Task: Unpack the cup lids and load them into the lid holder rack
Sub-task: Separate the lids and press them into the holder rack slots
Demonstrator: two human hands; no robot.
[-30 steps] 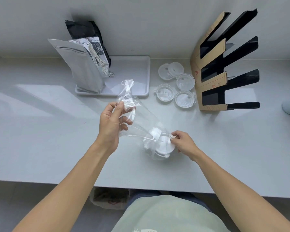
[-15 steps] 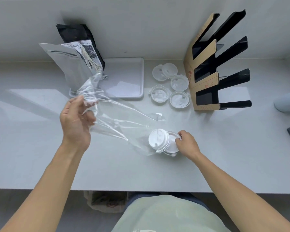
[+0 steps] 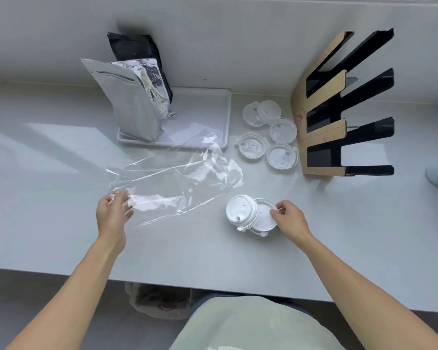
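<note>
Five loose lids (image 3: 252, 148), one lid stack (image 3: 248, 214), two pouches (image 3: 137, 107).

free: counter (image 3: 339, 223) toward rack (image 3: 321, 137) | blocking: loose lids (image 3: 268, 137) left of rack

No text, label or brand can be read anywhere. The cardboard side of the lid rack (image 3: 321, 127) bears a few small red marks, too blurred to make out as letters or numbers. The foil bag (image 3: 134, 102) shows no print.
</note>
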